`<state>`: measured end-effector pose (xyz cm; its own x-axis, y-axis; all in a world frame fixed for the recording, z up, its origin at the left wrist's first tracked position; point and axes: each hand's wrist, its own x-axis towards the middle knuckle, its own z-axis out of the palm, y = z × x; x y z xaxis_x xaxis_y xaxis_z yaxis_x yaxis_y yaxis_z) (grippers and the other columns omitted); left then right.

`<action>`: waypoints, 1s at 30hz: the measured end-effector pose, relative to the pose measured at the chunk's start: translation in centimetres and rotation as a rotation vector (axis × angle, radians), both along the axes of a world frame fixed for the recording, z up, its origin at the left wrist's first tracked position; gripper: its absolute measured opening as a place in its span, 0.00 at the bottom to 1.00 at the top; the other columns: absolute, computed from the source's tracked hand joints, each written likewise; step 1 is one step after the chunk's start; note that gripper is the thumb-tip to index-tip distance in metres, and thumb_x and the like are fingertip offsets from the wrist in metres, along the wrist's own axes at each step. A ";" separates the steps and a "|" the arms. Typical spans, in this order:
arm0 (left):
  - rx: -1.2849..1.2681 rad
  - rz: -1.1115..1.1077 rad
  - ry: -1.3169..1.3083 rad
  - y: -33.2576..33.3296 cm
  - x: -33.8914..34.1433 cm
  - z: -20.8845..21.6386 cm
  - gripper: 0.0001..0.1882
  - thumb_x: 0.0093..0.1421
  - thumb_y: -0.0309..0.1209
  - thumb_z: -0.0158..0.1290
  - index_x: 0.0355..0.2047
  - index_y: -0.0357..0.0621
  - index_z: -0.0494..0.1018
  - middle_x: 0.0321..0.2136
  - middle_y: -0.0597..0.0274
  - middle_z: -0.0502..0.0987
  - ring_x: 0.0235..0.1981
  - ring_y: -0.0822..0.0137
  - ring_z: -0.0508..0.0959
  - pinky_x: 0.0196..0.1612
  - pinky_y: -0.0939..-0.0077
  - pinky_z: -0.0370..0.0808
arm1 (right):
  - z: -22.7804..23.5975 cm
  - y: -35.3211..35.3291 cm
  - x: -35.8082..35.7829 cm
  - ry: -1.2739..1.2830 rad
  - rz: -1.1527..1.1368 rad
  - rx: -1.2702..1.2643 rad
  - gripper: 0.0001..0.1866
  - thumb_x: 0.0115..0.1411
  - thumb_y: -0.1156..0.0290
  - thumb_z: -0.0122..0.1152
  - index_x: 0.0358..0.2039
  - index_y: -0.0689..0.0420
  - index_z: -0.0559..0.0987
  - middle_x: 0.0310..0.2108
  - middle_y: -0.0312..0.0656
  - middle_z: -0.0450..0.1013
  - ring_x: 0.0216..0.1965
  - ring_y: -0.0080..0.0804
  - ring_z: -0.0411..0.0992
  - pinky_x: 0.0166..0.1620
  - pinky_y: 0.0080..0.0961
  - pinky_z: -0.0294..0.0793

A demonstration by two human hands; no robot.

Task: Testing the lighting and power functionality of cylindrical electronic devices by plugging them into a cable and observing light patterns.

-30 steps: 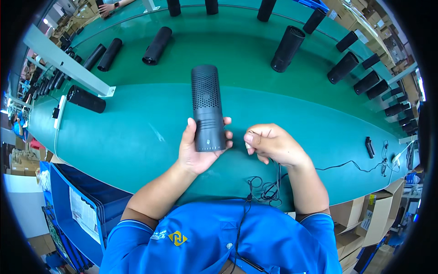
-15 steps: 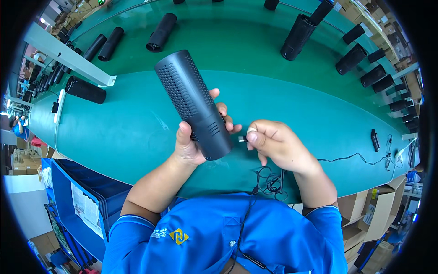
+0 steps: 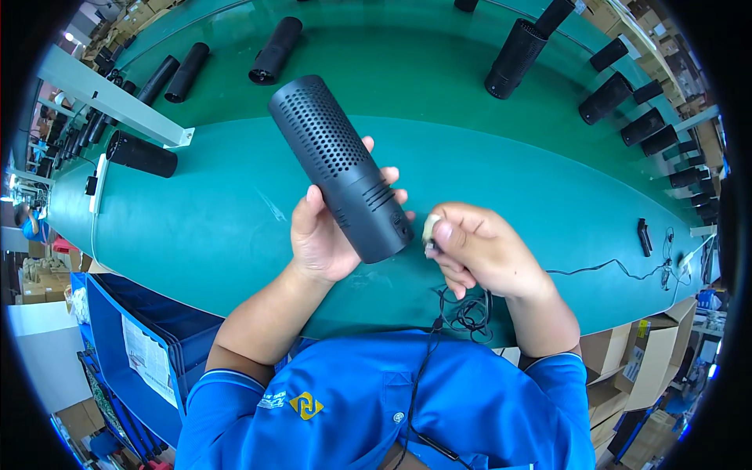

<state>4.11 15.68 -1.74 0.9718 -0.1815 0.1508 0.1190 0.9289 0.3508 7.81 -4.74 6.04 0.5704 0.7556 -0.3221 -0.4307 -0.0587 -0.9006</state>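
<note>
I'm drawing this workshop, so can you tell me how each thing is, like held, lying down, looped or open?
Black hole-dotted cylinder: held, tilted.
Left hand: closed around that cylinder.
Right hand: pinching, apart from the cylinder.
Small silver-tipped plug: pinched in the right hand, not plugged into the cylinder.
Thin black cable: loosely looped on the smooth green table.
Black cylinder by the white metal post: lying on its side.

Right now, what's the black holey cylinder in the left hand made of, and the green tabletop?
The perforated cylinder looks like matte plastic or painted metal: even black, soft highlights. The tabletop seems covered in smooth rubber or vinyl: flat green, faint sheen.
</note>
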 end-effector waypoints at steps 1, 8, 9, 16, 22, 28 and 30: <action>0.010 0.013 0.027 -0.2 -0.1 0.5 0.43 0.53 0.55 0.56 0.61 0.49 0.53 0.45 0.54 0.71 0.46 0.56 0.74 0.52 0.52 0.72 | -0.2 0.0 0.2 0.073 -0.046 0.011 0.13 0.66 0.67 0.49 0.31 0.64 0.72 0.23 0.40 0.69 0.14 0.17 0.60 0.17 0.14 0.64; 0.020 0.084 -0.034 0.4 0.1 -0.6 0.42 0.52 0.53 0.57 0.61 0.48 0.53 0.45 0.54 0.70 0.46 0.57 0.74 0.53 0.53 0.72 | 0.0 -0.3 0.6 -0.049 0.125 0.047 0.13 0.66 0.66 0.49 0.31 0.63 0.73 0.22 0.39 0.70 0.14 0.17 0.60 0.17 0.14 0.62; 0.053 0.110 -0.038 0.4 0.0 -0.5 0.42 0.52 0.53 0.58 0.61 0.48 0.53 0.45 0.54 0.70 0.46 0.57 0.74 0.53 0.54 0.72 | 0.1 -0.2 0.5 -0.112 0.112 -0.010 0.13 0.66 0.66 0.49 0.31 0.63 0.73 0.22 0.39 0.70 0.14 0.17 0.60 0.18 0.14 0.62; 0.270 0.269 -0.138 0.2 -0.2 -0.4 0.45 0.48 0.50 0.62 0.60 0.47 0.53 0.45 0.52 0.69 0.46 0.58 0.73 0.52 0.60 0.71 | -0.2 1.1 -0.1 -0.371 0.073 -0.265 0.12 0.66 0.68 0.47 0.30 0.62 0.73 0.23 0.38 0.71 0.14 0.18 0.60 0.19 0.14 0.60; 0.383 0.373 -0.179 0.0 -0.5 0.1 0.47 0.46 0.48 0.64 0.60 0.45 0.52 0.45 0.50 0.68 0.46 0.58 0.73 0.51 0.64 0.71 | 0.7 0.9 -0.3 -0.460 0.124 -0.134 0.12 0.65 0.68 0.48 0.27 0.61 0.74 0.22 0.37 0.71 0.14 0.19 0.61 0.19 0.15 0.60; 0.384 0.362 -0.187 0.0 -0.6 0.1 0.48 0.45 0.47 0.65 0.60 0.45 0.52 0.45 0.50 0.68 0.47 0.58 0.72 0.52 0.65 0.70 | 0.0 1.5 -0.8 -0.399 -0.007 -0.203 0.15 0.65 0.66 0.49 0.24 0.61 0.75 0.19 0.36 0.70 0.14 0.19 0.62 0.19 0.15 0.61; 0.384 0.357 -0.186 0.1 -0.8 0.1 0.48 0.45 0.47 0.65 0.60 0.44 0.52 0.45 0.50 0.68 0.47 0.57 0.72 0.52 0.65 0.70 | 0.1 1.9 -0.9 -0.380 -0.013 -0.246 0.16 0.64 0.66 0.50 0.22 0.61 0.74 0.18 0.36 0.70 0.14 0.19 0.61 0.19 0.15 0.62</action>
<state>3.34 15.83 -1.62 0.9462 0.0788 0.3139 -0.2764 0.7012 0.6572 6.89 -2.84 6.16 0.6916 0.6749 -0.2573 -0.0741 -0.2880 -0.9548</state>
